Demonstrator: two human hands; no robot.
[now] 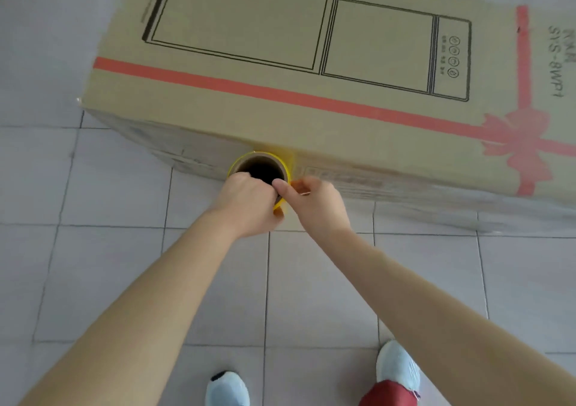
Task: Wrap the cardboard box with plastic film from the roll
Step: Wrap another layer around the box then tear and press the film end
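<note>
A long cardboard box (280,63) lies on the tiled floor, printed with a black appliance outline and a red ribbon with a bow. Clear film covers its near side face on the right, where it looks glossy. The film roll (260,164), yellowish with a brown cardboard core, stands upright against the box's near face. My left hand (246,206) grips the roll's upper end, with fingers hooked into the core. My right hand (314,203) holds the roll's right side, thumb on the rim. The roll's lower part is hidden behind my hands.
Grey floor tiles (118,265) stretch on all sides of the box. My two feet in pale shoes (397,366) stand at the bottom of the view, close behind the roll.
</note>
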